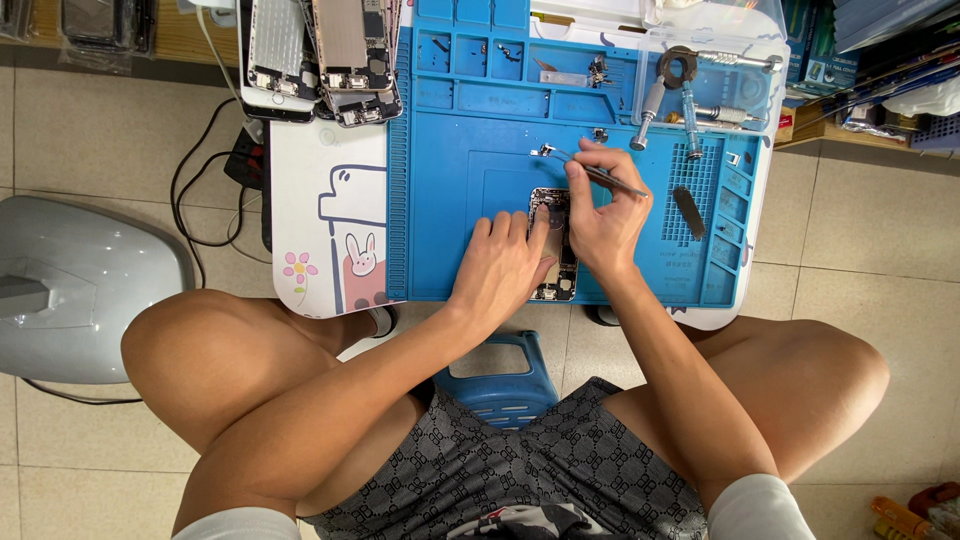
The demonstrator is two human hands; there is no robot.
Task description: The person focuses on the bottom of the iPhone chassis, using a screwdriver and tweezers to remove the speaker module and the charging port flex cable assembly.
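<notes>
An opened phone (555, 240) with its insides showing lies on the blue work mat (450, 200). My left hand (505, 265) rests on its left side and holds it down with the fingers spread flat. My right hand (605, 205) grips metal tweezers (590, 170) above the phone's upper end. The tweezer tips reach left to a small metal part (546, 151) on the mat. The hands hide much of the phone.
Several stripped phone bodies (320, 55) lie at the back left. Screwdrivers (660, 95) and a ring-shaped tool (680, 68) sit in a clear tray at the back right. A dark flat tool (689, 212) lies right of my hand. A grey casing (80, 285) stands on the tiled floor.
</notes>
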